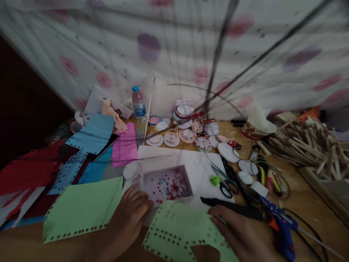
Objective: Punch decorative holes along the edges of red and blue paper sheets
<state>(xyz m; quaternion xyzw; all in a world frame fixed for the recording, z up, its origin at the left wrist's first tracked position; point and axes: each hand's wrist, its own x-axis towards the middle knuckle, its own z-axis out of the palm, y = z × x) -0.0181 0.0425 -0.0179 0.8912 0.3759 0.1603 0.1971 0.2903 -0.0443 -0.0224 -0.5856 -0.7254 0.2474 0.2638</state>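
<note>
My left hand [134, 209] is at the near left corner of a shallow white box [143, 189], its fingers loosely bent and a little apart, with nothing visible in them. Small red, white and blue pieces [171, 187] lie scattered inside the box. My right hand [234, 225] is closed on the right side of a light green sheet [174, 225], punched with rows of holes and with a cut-out at its near edge. To the left of my left hand lies another green sheet [84, 203] with holes along its edges. Blur softens both hands.
Scissors [227, 187], a black-handled tool [231, 207] and a blue glue gun [283, 225] with a cord lie to the right. Decorated round pieces [187, 134] and a water bottle [139, 105] stand behind. Wooden sticks [308, 145] are piled at right, coloured sheets [92, 133] at left.
</note>
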